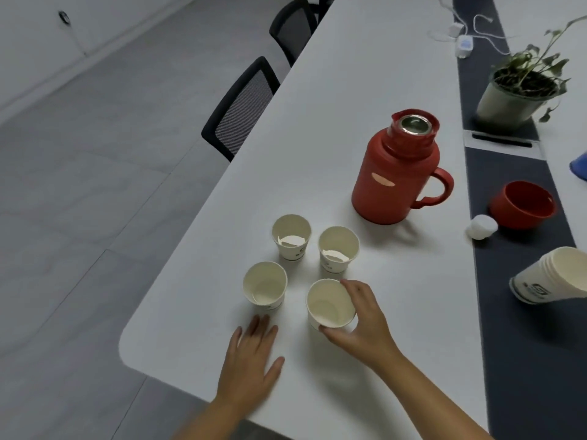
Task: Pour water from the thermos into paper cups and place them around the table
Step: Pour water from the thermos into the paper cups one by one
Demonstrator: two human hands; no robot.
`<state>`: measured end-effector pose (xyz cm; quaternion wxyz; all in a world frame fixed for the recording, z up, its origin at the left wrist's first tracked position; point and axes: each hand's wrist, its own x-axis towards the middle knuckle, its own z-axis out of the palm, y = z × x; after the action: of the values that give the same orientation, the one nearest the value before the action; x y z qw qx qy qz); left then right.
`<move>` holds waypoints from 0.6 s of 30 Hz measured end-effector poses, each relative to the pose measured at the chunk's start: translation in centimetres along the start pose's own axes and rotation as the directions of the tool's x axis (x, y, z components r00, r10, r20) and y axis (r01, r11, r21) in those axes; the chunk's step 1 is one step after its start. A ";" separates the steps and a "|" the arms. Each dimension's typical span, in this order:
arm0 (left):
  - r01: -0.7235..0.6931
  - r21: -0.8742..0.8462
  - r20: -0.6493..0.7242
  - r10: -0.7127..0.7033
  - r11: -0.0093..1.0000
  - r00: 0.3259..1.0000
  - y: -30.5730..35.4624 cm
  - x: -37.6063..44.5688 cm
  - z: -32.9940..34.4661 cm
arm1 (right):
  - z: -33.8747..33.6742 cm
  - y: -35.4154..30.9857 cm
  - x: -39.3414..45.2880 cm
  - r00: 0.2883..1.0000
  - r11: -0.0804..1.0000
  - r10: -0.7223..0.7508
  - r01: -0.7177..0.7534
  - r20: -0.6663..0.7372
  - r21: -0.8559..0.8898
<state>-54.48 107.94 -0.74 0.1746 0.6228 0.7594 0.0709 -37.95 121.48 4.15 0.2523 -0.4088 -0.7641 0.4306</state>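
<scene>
1. The right hand (359, 315) holds one paper cup (331, 304) by its rim, thumb on the near side and fingers on the far side. This cup sits near the front edge of the white table (365, 74), close to the rounded front corner.

2. The left hand (251, 354) lies flat on the table with its fingers spread out. It holds nothing. Its fingertips are just in front of another cup (265, 285).

3. Two more cups (291, 235) stand a bit farther back. All four cups stand upright and close together in a little square. I think they all have some water in them, but the light makes it hard to be sure.

4. The red thermos (397, 169) stands upright behind the cups, away from the table edge. Its top is open. Its red lid (522, 204) and a white stopper (481, 227) lie to the right, on the dark strip.

5. I think the job now is to carry the cups to places around the table.

6. To do it well, lift the cup straight up and keep it level, so no water spills.

7. Do not squeeze hard. Paper cups bend, and water can jump out.

8. Move slowly past the other cups so none get bumped.

9. Set it down flat, back from the table edge, by a chair (241, 109).
</scene>
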 end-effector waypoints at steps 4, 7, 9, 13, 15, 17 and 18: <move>0.002 0.012 -0.036 -0.001 1.000 0.999 -0.6 0.0 0.5 | 1.3 -0.3 0.3 1.000 0.999 -0.018 0.019 0.011 -0.040; 0.025 0.046 -0.136 -0.019 0.999 0.991 -0.9 0.2 1.0 | 1.8 -0.2 0.5 1.000 0.997 -0.028 0.028 0.000 -0.070; 0.007 0.068 -0.175 0.005 0.998 0.985 -0.8 0.4 1.2 | 2.1 -0.1 0.5 1.000 0.996 -0.025 0.023 -0.015 -0.089; -0.005 0.072 -0.217 0.021 0.997 0.976 -0.8 0.3 1.1 | 2.6 -0.1 0.4 0.999 0.994 -0.017 0.012 -0.043 -0.105; -0.006 0.064 -0.217 0.020 0.998 0.976 -0.9 0.3 1.2 | 2.6 -0.1 0.5 0.999 0.994 -0.017 0.012 -0.048 -0.112; -0.006 0.046 -0.198 0.015 0.999 0.980 -1.0 0.3 1.1 | 2.6 -0.1 0.5 0.999 0.993 -0.015 0.010 -0.041 -0.121; -0.009 0.037 -0.195 0.016 0.999 0.981 -1.0 0.3 1.2 | 2.6 -0.1 0.5 0.999 0.992 -0.014 0.009 -0.039 -0.124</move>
<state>-55.06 107.91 -2.28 0.0878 0.6206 0.7700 0.1193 -40.19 120.69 2.93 0.2438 -0.4278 -0.7866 0.3726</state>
